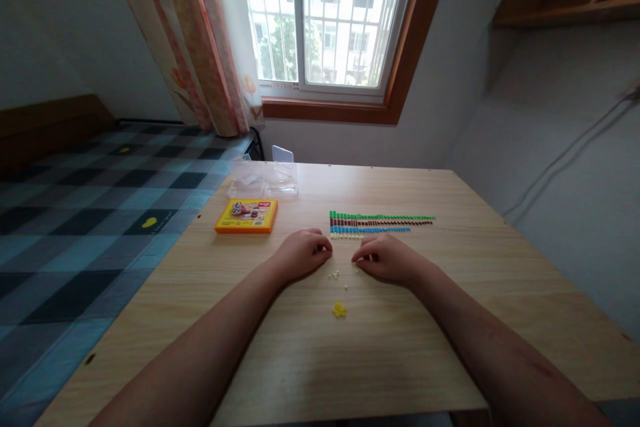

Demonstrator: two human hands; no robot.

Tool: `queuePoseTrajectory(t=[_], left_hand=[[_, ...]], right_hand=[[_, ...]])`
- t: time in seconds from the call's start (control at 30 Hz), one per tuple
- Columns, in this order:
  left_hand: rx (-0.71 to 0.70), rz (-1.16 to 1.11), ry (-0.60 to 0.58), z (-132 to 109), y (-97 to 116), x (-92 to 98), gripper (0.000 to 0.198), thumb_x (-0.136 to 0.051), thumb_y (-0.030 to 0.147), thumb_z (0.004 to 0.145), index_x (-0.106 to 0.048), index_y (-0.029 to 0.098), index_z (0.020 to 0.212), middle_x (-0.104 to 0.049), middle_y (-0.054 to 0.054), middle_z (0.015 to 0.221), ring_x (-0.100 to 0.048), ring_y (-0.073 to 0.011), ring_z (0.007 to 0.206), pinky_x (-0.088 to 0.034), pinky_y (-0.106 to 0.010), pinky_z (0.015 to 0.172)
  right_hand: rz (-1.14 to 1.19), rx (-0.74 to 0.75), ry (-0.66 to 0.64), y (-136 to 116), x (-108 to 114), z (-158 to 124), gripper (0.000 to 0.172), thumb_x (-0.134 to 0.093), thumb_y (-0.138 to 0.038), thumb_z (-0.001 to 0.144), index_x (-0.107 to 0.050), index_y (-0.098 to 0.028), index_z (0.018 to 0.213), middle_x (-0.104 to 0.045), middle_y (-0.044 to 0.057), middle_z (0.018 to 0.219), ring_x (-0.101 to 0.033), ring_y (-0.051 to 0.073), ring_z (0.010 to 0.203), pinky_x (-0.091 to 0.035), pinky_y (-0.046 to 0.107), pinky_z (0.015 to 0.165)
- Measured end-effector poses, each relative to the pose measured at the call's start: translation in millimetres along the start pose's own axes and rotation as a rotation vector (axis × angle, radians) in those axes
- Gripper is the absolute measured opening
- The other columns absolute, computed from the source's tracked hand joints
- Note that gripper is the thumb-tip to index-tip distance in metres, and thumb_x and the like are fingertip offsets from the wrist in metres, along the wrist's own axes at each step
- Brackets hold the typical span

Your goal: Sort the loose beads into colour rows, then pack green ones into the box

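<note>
My left hand point(303, 255) rests on the table just in front of the rows of small bricks, its fingertips pinched together. Across a short gap, my right hand point(386, 257) is also closed in a pinch, fingertips low near some pale bricks. What either pinch holds is too small to make out. Beyond the hands lie long rows of green bricks point(380, 216), brown bricks point(375, 222) and blue bricks point(370, 229), plus a shorter cream row point(345, 236), partly hidden by my right hand. Loose cream bricks point(335, 275) lie between my forearms, with a yellow pile point(339, 309) nearer me.
A yellow-orange box point(247, 216) lies on the wooden table point(400, 360) at the left. Behind it stands a clear plastic case point(263, 179). A bed with a checked cover point(100, 213) adjoins the left side; a window point(340, 20) is at the back.
</note>
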State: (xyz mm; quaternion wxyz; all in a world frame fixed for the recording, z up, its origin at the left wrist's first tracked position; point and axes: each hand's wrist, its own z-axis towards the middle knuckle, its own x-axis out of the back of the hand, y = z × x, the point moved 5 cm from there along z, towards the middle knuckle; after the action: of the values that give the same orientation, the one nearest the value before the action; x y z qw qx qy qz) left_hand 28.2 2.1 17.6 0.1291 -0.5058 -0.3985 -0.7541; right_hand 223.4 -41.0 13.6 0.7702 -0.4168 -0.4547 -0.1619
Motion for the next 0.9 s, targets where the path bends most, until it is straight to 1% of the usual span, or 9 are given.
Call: queuePoseTrajectory(t=[0.13,0.2,0.27,0.4,0.47,0.57,0.9], left_hand=[[0.005,0.006,-0.006,0,-1,-0.8,0.014,-0.064,0.021,0.084,-0.078,0.022,0.085,-0.070,-0.002,0.085,-0.062,-0.0147,0.075,-0.045,-0.024,0.069],[0.007,0.004,-0.008,0,-1,-1.2,0.014,-0.064,0.021,0.084,-0.078,0.022,0.085,-0.070,-0.002,0.086,-0.062,-0.0148,0.076,-0.045,-0.024,0.070],[0.006,-0.001,-0.009,0,-1,-1.4,0.015,-0.063,0.021,0.084,-0.078,0.022,0.084,-0.070,-0.002,0.086,-0.063,-0.0149,0.077,-0.046,-0.024,0.071],[0.004,-0.004,-0.007,0,-1,-1.0,0.015,-0.063,0.021,0.084,-0.078,0.022,0.084,-0.070,-0.002,0.086,-0.063,-0.0148,0.077,-0.046,-0.025,0.071],[0.007,-0.001,-0.007,0,-1,-0.5,0.015,-0.063,0.021,0.083,-0.078,0.022,0.084,-0.070,-0.002,0.085,-0.063,-0.0147,0.076,-0.045,-0.025,0.070],[0.004,0.000,-0.011,0,-1,-0.2,0.015,-0.063,0.022,0.083,-0.078,0.022,0.084,-0.070,-0.002,0.085,-0.062,-0.0147,0.075,-0.045,-0.025,0.070],[0.001,-0.003,-0.012,1,0,-0.1,0.015,-0.063,0.022,0.084,-0.078,0.022,0.084,-0.070,-0.003,0.086,-0.063,-0.0154,0.077,-0.046,-0.025,0.071]], right_hand=[[-0.023,-0.028,-0.020,6,0,1,0.015,-0.066,-0.018,0.085,-0.080,-0.024,0.088,-0.074,0.001,0.082,-0.064,0.014,0.074,-0.045,0.024,0.069],[-0.029,-0.043,-0.007,11,3,1,0.015,-0.066,-0.018,0.085,-0.079,-0.024,0.087,-0.075,0.001,0.083,-0.065,0.015,0.074,-0.045,0.025,0.069],[-0.051,-0.068,0.047,18,9,1,0.016,-0.065,-0.017,0.086,-0.079,-0.023,0.086,-0.075,0.002,0.083,-0.065,0.015,0.073,-0.046,0.025,0.070],[-0.094,-0.161,0.219,32,24,-1,0.015,-0.064,-0.017,0.087,-0.078,-0.021,0.086,-0.076,0.004,0.085,-0.067,0.017,0.078,-0.046,0.027,0.074],[-0.098,-0.212,0.255,37,25,0,0.014,-0.065,-0.017,0.086,-0.078,-0.021,0.085,-0.076,0.004,0.085,-0.067,0.018,0.079,-0.046,0.028,0.074],[-0.109,-0.261,0.258,40,23,1,0.014,-0.064,-0.017,0.085,-0.078,-0.020,0.083,-0.076,0.005,0.084,-0.067,0.019,0.079,-0.046,0.028,0.073],[-0.139,-0.316,0.223,44,19,2,0.016,-0.064,-0.020,0.085,-0.080,-0.020,0.085,-0.076,0.006,0.086,-0.067,0.020,0.081,-0.047,0.029,0.075]])
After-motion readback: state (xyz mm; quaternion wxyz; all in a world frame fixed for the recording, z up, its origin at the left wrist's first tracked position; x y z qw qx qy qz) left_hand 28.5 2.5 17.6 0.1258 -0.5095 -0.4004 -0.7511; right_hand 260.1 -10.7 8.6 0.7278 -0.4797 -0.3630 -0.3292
